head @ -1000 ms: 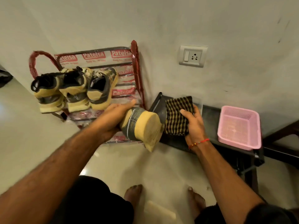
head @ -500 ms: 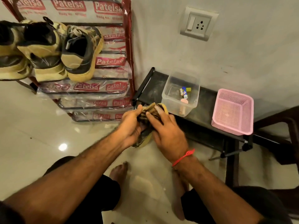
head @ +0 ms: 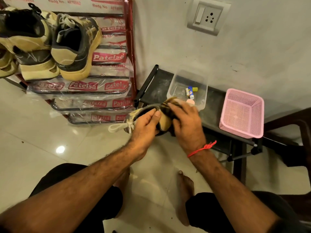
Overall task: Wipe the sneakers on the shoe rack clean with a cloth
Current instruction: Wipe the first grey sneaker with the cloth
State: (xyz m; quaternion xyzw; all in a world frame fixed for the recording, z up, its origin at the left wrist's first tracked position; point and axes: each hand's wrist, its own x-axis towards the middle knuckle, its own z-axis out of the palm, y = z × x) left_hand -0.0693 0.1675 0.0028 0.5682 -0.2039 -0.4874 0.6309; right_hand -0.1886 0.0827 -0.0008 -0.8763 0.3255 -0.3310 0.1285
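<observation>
Change: a second ago the right hand (head: 185, 125) lay on the checked cloth (head: 165, 107) on the black worktop (head: 213, 101) while the left hand (head: 146, 125) carried the sneaker (head: 164, 122) toward it; now cloth and sneaker are together in front of the person, off the worktop.
Meaning: wiping of this first sneaker has begun, by my judgement; the sneakers on the rack look not yet handled.
Left hand: fingers curled over the collar of the sneaker, thumb on its tan heel, holding it steady above the floor; a white lace (head: 117, 127) hangs out to the left.
Right hand: fingers wrapped round the bunched cloth and pressing it against the heel end; the hand is blurred, so I cannot tell its exact grip. A red thread (head: 202, 148) circles the wrist.
Worktop, beyond the hands: a clear plastic tub (head: 200, 78) with small items inside, and a pink basket (head: 242, 113) to its right, well apart from the sneaker.
Shoe rack (head: 131, 47): further left, against the wall, plastic-wrapped; other sneakers (head: 74, 47) sit on its upper shelf.
Wall: a switch socket (head: 208, 15) above the worktop.
</observation>
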